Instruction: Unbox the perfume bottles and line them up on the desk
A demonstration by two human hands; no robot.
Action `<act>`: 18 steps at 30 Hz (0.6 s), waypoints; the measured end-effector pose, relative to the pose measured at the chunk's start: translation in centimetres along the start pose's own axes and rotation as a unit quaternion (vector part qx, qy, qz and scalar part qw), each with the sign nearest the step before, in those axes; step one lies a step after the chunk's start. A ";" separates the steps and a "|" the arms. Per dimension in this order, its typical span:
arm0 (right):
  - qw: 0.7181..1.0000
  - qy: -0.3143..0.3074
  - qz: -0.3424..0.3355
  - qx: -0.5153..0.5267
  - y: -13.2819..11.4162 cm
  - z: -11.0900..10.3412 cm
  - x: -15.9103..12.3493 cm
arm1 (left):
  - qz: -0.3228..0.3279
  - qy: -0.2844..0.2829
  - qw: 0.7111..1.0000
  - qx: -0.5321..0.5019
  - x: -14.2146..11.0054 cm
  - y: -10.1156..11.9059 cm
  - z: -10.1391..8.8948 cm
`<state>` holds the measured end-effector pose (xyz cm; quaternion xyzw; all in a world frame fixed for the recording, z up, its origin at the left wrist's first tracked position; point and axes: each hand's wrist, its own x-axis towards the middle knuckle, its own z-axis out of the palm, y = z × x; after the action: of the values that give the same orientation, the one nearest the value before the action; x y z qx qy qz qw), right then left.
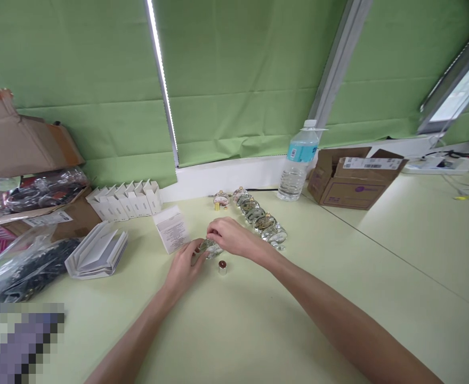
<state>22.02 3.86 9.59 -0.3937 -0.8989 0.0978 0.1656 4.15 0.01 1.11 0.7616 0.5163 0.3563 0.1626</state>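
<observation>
My left hand (185, 264) and my right hand (232, 237) meet over a small clear glass bottle (210, 247) with a patterned inside, lying on the pale yellow-green table (258, 320). Both hands have their fingers closed on it, the left from below-left, the right from above. A small red and gold cap (222, 266) stands on the table just in front of the hands. A row of several similar glass bottles (260, 220) runs diagonally behind my right hand. One more bottle (220, 200) stands apart at the back.
Small white cartons (126, 200) stand in a row at back left, with a single carton (172, 229) and a stack of flat cartons (97, 250) nearer. Cardboard boxes and plastic bags (26, 224) crowd the left. A water bottle (298, 160) and a brown box (354, 176) stand at back right.
</observation>
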 end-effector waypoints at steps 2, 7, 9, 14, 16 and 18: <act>1.000 0.001 -0.010 -0.027 -0.2 0.0 -0.2 | 0.003 0.000 1.000 0.000 0.0 0.1 0.0; 0.990 -0.023 -0.027 -0.139 -1.1 0.0 -0.6 | 0.011 -0.001 1.000 0.003 0.0 0.2 0.0; 0.991 -0.029 -0.019 -0.126 -1.0 0.0 -0.6 | 0.015 -0.008 1.000 0.002 0.0 0.1 -0.1; 0.997 -0.015 -0.008 -0.069 -0.3 0.0 -0.3 | 0.031 -0.017 0.999 0.011 0.3 -0.3 0.1; 0.995 -0.013 -0.015 -0.097 -0.3 0.1 -0.4 | 0.040 -0.014 0.999 0.015 0.3 -0.4 0.1; 0.991 -0.013 -0.025 -0.130 -0.5 0.2 -0.5 | 0.046 -0.013 0.999 0.020 0.3 -0.4 0.2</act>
<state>21.91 3.18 9.41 -0.3879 -0.9156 -0.0189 0.1042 4.05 0.52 0.84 0.7923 0.4855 0.3431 0.1371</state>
